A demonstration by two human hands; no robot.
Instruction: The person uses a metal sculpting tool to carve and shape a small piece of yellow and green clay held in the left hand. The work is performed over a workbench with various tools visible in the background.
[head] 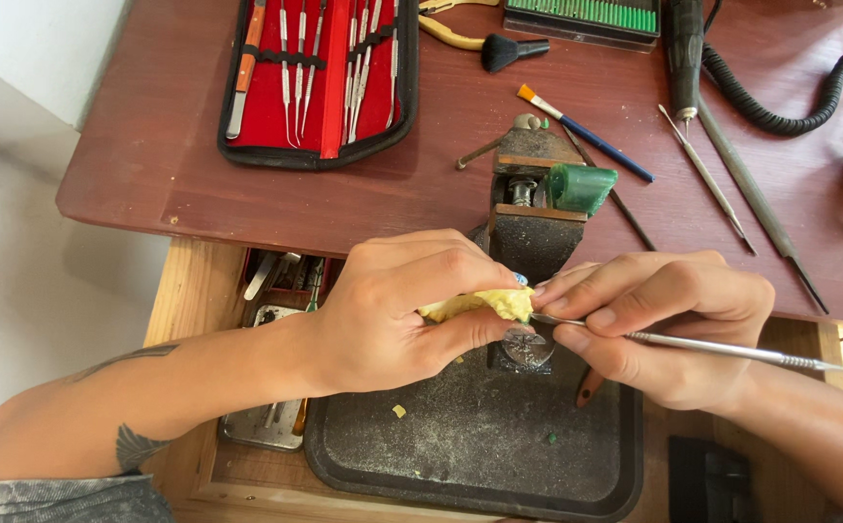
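Yellow wax piece [480, 304], likely soft and fragile, sits just in front of the bench vise [535, 218], pinched by the left hand [392, 310]; right hand [659, 320] grips a metal carving tool [732, 349] against it.

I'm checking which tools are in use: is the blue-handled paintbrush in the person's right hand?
No, the right hand holds a thin metal tool against the yellow piece, while the blue-handled paintbrush lies on the table.
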